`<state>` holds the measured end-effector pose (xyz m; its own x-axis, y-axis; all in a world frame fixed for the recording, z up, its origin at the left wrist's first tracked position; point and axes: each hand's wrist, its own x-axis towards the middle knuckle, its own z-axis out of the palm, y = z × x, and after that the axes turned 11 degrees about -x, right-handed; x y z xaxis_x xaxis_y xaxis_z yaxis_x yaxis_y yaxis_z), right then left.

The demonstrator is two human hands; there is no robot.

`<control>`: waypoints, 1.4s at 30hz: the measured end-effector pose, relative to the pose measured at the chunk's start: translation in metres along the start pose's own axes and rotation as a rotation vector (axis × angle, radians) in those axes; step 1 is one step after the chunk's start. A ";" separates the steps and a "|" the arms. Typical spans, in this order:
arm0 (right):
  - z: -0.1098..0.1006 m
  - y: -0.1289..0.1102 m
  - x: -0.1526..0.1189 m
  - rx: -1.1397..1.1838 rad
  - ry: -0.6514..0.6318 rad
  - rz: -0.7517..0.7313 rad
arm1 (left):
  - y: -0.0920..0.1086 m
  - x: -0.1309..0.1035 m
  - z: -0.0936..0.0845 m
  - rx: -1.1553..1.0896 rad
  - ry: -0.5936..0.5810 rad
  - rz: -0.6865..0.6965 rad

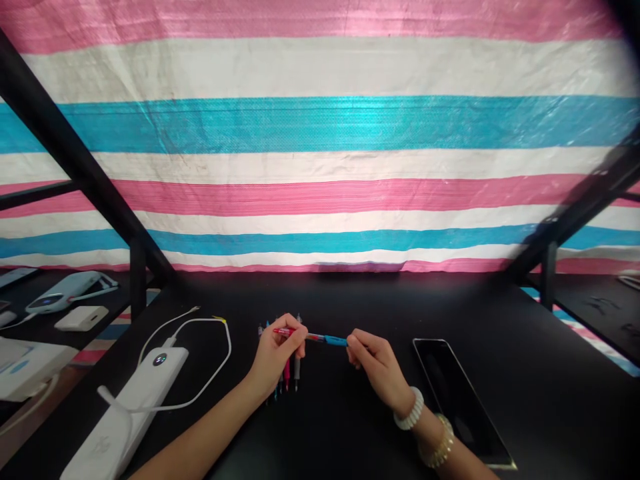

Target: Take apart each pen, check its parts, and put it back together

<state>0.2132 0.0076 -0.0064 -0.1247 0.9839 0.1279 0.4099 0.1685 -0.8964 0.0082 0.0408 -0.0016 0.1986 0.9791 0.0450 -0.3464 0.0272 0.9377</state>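
Note:
A pen with a red end and a blue end is held level between my two hands above the black table. My left hand pinches its red end. At the blue end, the fingers of my right hand are closed on the tip. Several pens lie side by side on the table, partly hidden under my left hand; one is pink-red and another is grey. Two bracelets circle my right wrist.
A white power bank with a looping white cable lies on the left. A black phone rests to the right of my right hand. Black metal bars slant at both sides; a striped sheet hangs behind.

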 end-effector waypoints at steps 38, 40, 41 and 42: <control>0.012 -0.001 -0.007 0.085 -0.525 0.131 | 0.000 0.003 0.002 -0.349 0.098 -0.076; 0.011 -0.001 -0.006 0.073 -0.499 0.127 | 0.001 0.003 0.002 -0.341 0.098 -0.082; 0.011 0.000 -0.005 0.070 -0.482 0.125 | 0.001 0.002 0.002 -0.336 0.095 -0.083; 0.011 0.000 -0.005 0.068 -0.461 0.124 | 0.001 0.002 0.002 -0.331 0.091 -0.083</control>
<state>0.2040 0.0022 -0.0115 -0.4727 0.8648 -0.1694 0.3893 0.0325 -0.9206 0.0102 0.0427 0.0003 0.1615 0.9843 -0.0712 -0.6142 0.1567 0.7735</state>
